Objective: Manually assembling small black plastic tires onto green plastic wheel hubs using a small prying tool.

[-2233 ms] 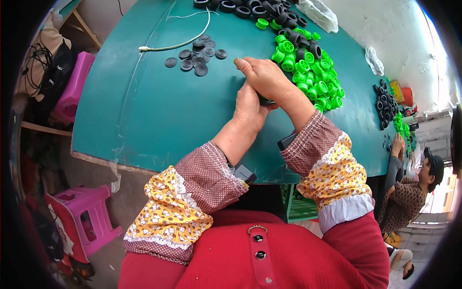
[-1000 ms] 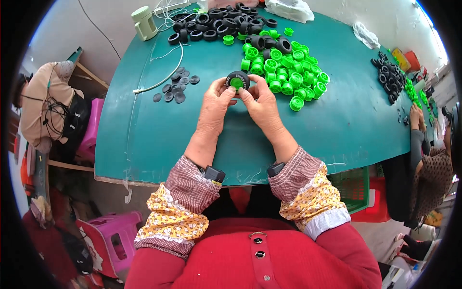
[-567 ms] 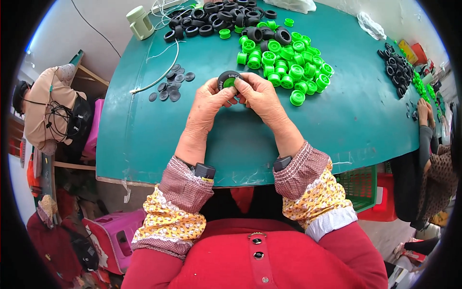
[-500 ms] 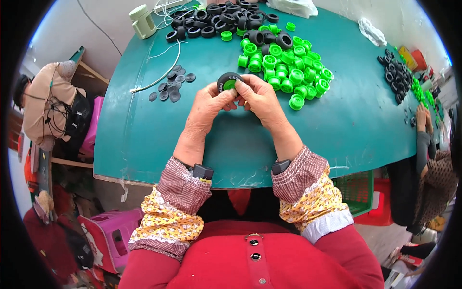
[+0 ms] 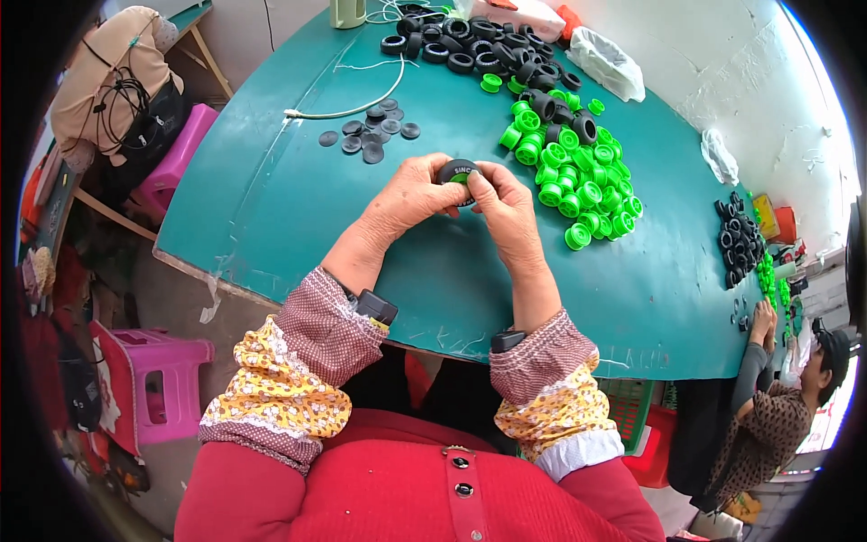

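Observation:
Both hands meet over the teal table (image 5: 271, 217) and hold one small toy wheel (image 5: 456, 170), a black tyre with a green hub inside. My left hand (image 5: 411, 194) grips it from the left, my right hand (image 5: 501, 208) from the right, thumbs pressed on its rim. A heap of green hubs (image 5: 573, 176) lies just to the right of the hands. Black tyres (image 5: 470, 45) are piled at the table's far edge. Several flat black discs (image 5: 370, 135) lie to the left beyond my left hand.
A white cord (image 5: 352, 104) curves across the far left of the table. White plastic bags (image 5: 605, 59) lie at the back right. More black tyres (image 5: 736, 239) sit at the right, where another person (image 5: 768, 406) works. Pink stools (image 5: 153, 388) stand on the left.
The view has shifted, so the table appears more tilted. Both hands still hold the wheel, now drawn slightly closer together around it; 2.2 s ago they pressed down on the table.

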Demonstrator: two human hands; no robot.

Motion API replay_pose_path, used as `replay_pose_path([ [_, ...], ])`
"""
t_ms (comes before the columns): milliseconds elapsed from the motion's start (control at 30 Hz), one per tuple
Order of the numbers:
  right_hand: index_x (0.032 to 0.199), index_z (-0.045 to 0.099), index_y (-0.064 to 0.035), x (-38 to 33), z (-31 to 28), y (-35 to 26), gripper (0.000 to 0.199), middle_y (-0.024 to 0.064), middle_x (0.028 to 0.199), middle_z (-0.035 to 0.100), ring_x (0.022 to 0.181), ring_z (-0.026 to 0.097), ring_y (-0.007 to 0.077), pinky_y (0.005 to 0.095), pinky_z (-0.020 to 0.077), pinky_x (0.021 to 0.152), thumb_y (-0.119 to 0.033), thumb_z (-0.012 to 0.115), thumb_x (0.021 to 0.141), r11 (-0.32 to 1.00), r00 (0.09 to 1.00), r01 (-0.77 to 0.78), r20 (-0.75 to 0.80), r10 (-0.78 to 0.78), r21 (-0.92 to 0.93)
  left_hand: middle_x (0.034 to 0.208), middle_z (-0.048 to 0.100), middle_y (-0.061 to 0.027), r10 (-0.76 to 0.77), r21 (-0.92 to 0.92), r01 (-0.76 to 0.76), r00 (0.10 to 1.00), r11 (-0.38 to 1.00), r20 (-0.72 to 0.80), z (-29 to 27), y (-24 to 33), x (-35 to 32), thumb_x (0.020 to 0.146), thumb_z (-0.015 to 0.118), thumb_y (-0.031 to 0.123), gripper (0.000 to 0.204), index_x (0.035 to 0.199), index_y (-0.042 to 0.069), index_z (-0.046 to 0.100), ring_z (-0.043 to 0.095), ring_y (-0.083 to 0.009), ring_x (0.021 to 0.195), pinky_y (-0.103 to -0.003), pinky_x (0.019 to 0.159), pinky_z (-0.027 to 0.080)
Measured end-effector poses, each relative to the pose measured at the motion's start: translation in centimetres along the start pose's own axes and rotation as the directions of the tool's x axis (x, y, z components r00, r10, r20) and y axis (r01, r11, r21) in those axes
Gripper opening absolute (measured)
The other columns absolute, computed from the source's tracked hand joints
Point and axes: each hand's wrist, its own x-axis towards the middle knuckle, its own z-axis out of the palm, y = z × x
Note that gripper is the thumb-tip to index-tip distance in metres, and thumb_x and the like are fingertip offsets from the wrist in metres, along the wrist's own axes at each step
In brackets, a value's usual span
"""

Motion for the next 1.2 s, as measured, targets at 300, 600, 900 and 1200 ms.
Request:
replay_pose_path([
  [300,0.100,0.053,-0.0021,0.8,0.9,-0.3,0.029,0.0017,0.076,0.055,0.062,0.049,0.0095,0.0202,0.0394,0.053,-0.028,0.053,0.086,0.790,0.960,-0.279,0.183,0.213,0.546,0.073,0.061,-0.0058,0.024,-0.121,-0.015,0.997,0.993,0.071,-0.1,0.4,-0.2,0.072,0.061,0.018,0.020,0.084,0.001,0.057,0.057,-0.0106,0.061,-0.021,0.056,0.045],
  [600,0.096,0.052,0.0002,-0.1,1.1,-1.0,0.028,0.0055,0.073,0.054,0.051,0.051,0.0133,0.0234,0.0416,0.043,-0.025,0.056,0.084,0.794,0.962,-0.267,0.108,0.250,0.546,0.066,0.056,-0.0035,0.024,-0.007,-0.023,0.991,1.000,0.134,1.0,-0.7,0.5,0.070,0.060,0.016,0.020,0.078,-0.001,0.056,0.052,-0.0091,0.054,-0.021,0.048,0.042],
  [900,0.085,0.055,-0.0018,-0.2,1.3,-1.2,0.023,0.0024,0.064,0.052,0.047,0.047,0.0097,0.0236,0.0364,0.037,-0.024,0.060,0.081,0.796,0.949,-0.264,0.002,0.314,0.544,0.067,0.057,-0.0033,0.047,0.080,-0.055,0.995,0.995,0.094,1.8,0.0,0.1,0.071,0.061,0.018,0.023,0.081,-0.002,0.056,0.053,-0.0097,0.055,-0.023,0.051,0.044],
  [1200,0.088,0.054,-0.0034,0.2,0.8,-1.0,0.026,-0.0005,0.067,0.052,0.055,0.047,0.0065,0.0193,0.0377,0.048,-0.029,0.052,0.086,0.698,0.946,-0.306,0.126,0.298,0.647,0.071,0.061,-0.0060,-0.031,-0.409,0.057,0.997,0.911,0.070,0.9,-0.5,0.3,0.076,0.061,0.018,0.021,0.086,0.000,0.058,0.057,-0.0109,0.059,-0.021,0.057,0.046],
])
